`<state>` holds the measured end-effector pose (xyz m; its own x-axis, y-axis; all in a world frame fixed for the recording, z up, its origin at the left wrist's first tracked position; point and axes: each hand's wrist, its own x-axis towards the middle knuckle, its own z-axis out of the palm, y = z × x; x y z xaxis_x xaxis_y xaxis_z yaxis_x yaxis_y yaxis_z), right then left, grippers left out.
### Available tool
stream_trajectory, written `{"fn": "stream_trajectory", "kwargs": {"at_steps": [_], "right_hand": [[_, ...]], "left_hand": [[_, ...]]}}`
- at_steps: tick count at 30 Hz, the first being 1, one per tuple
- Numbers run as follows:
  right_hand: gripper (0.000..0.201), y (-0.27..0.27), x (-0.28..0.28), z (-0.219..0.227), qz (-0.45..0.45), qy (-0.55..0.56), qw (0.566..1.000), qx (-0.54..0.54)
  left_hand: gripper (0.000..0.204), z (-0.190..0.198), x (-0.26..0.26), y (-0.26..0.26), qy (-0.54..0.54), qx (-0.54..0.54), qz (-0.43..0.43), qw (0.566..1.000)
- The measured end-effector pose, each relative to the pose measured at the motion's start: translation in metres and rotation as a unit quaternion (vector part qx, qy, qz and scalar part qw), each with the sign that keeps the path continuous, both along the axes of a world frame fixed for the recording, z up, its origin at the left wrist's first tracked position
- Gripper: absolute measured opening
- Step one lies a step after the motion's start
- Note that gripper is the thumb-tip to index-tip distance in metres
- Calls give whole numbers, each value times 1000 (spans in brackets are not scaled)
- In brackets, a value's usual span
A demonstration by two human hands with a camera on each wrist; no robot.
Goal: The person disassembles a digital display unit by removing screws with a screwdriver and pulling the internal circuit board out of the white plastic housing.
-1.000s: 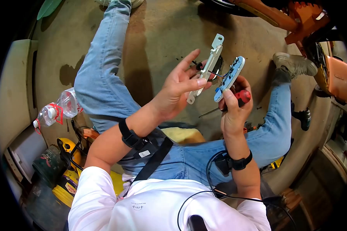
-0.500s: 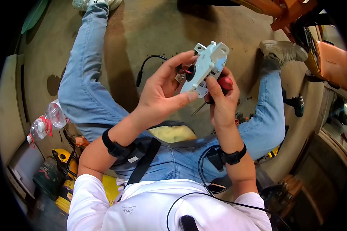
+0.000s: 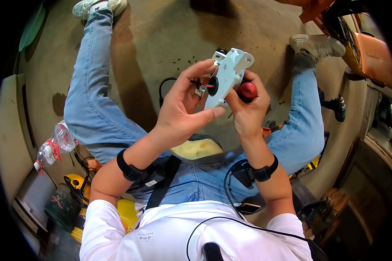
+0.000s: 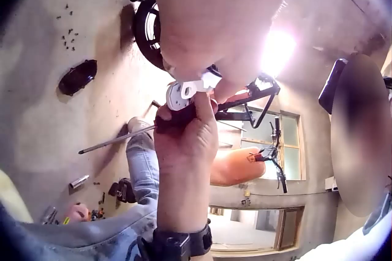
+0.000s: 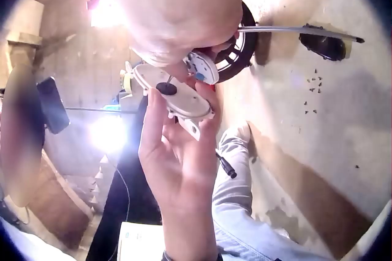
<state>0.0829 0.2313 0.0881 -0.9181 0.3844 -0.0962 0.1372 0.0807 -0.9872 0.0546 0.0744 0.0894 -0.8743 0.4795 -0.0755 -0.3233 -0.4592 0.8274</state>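
My left hand [image 3: 176, 111] holds a white plastic housing [image 3: 231, 74] between thumb and fingers; its broad face shows a round black grommet [image 3: 213, 85] with thin red and blue wires. A black cable with a plug [image 5: 226, 166] hangs from it in the right wrist view. My right hand [image 3: 250, 113] pinches a small circuit board panel [image 5: 205, 71], mostly hidden behind the housing in the head view. The same hand also grips a screwdriver by its red handle [image 3: 248, 91]; its long shaft [image 4: 116, 140] points away in the left wrist view.
Small screws [image 5: 313, 86] and a dark oval part [image 4: 78, 77] lie on the concrete floor. Plastic bottles [image 3: 56, 143] are at the left, a power drill [image 3: 335, 104] at the right. An orange vehicle body [image 3: 374, 61] stands at the upper right.
The housing and circuit board panel have come together from apart. My left hand has turned the housing, so its broad face and grommet show; the panel has slipped behind it.
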Motion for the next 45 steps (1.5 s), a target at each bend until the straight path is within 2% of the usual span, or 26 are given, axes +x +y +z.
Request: {"fn": "stream_trajectory", "kwargs": {"at_steps": [9,11,18,27,29,38,42,44,45], "right_hand": [[29,-5,-1,5,-33,10,999,5],[28,-4,-2,5,-56,-14,998,-29],[28,1,-3,6,-51,-37,998,-16],[33,3,-4,7,35,-4,999,-30],[32,4,-4,14,27,-33,992,-122],[22,7,2,12,-9,-23,998,-61],[25,10,2,13,3,-3,998,-65],[29,11,2,17,13,-12,988,-155],[29,11,2,16,14,-13,988,-156]], "left_hand": [[82,4,-3,-4,-1,1,15,1000],[83,6,-4,-5,-8,-7,11,1000],[78,7,-7,-9,-30,-23,12,999],[67,2,-9,-9,-27,-26,12,999],[67,5,-9,-9,-30,-20,16,999],[64,7,-7,-10,-51,6,-13,999],[67,9,-5,-10,-36,17,-15,999],[68,12,-4,-11,-30,15,-5,999],[68,13,-4,-11,-23,20,-1,1000]]}}
